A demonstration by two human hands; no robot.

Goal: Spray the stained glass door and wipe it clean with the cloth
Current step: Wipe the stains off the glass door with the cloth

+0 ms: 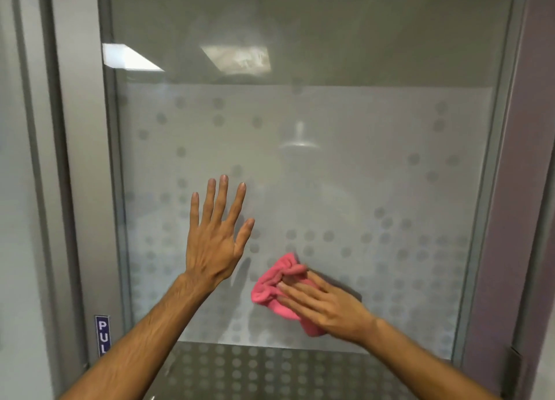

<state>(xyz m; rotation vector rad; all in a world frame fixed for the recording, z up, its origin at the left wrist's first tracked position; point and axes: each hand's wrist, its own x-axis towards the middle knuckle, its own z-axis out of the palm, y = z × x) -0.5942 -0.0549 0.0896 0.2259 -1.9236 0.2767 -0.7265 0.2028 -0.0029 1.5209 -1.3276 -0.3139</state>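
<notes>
The glass door (345, 174) fills the view, with a frosted band of grey dots across its middle and lower part. My left hand (214, 237) lies flat on the glass, fingers spread and pointing up, holding nothing. To its lower right, my right hand (324, 305) presses a bunched pink cloth (274, 288) against the glass; the fingers cover the cloth's right part. A hazy smear shows on the clear upper glass near a reflected ceiling light (237, 58). No spray bottle is in view.
A grey metal frame (87, 159) borders the door on the left, with a blue "PULL" label (102, 335) low on it. A purple-grey wall (531, 189) stands at the right. A darker dotted panel (255, 369) runs below the frosted band.
</notes>
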